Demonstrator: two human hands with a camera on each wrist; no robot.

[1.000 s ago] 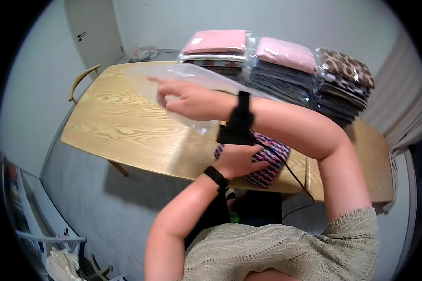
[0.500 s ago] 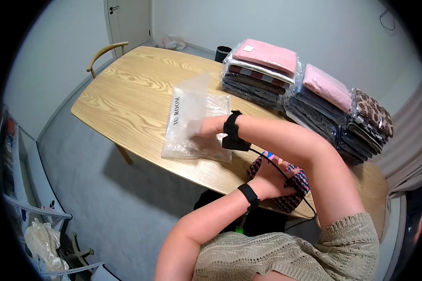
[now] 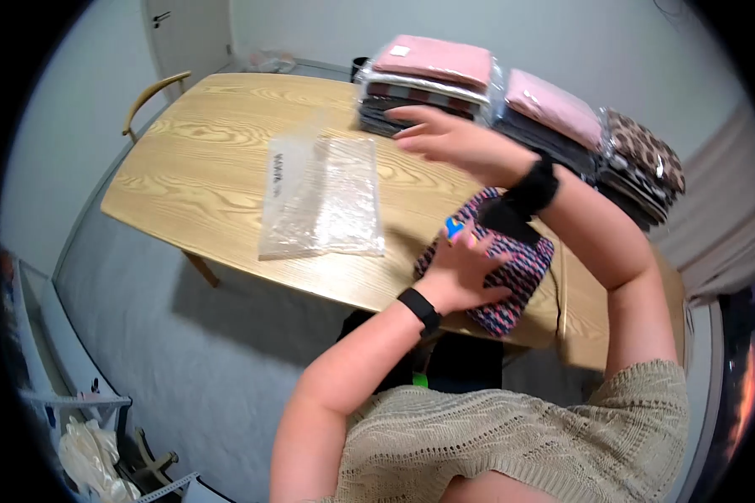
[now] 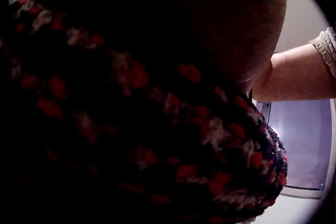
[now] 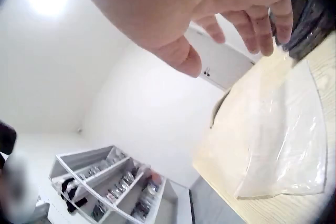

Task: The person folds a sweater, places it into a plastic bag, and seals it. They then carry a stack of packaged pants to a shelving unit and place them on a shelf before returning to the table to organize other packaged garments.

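A folded chunky knit piece (image 3: 522, 272), mottled navy, pink and white, lies at the table's front edge. My left hand (image 3: 466, 272) rests on it with fingers spread; a small blue, yellow and pink patch shows by the fingertips. The knit (image 4: 210, 134) fills most of the dark left wrist view. My right hand (image 3: 466, 149) is raised above the table beyond the knit, fingers extended, holding nothing. To the left lies a flat clear plastic bag (image 3: 344, 205) with dark lettering, its flap standing up. The right wrist view shows the hand (image 5: 157, 8) above that bag (image 5: 286, 150).
Along the back of the wooden table (image 3: 193, 176) stand three stacks of bagged folded textiles, topped by a pink bundle (image 3: 436, 60), a paler pink bundle (image 3: 554, 107) and a leopard-print bundle (image 3: 646, 144). A wooden chair (image 3: 147, 105) is at the far left end.
The right hand first swung the bag leftward, laid it on the table, then let go and came back right, rising over the knit. The left hand has stayed on the knit.
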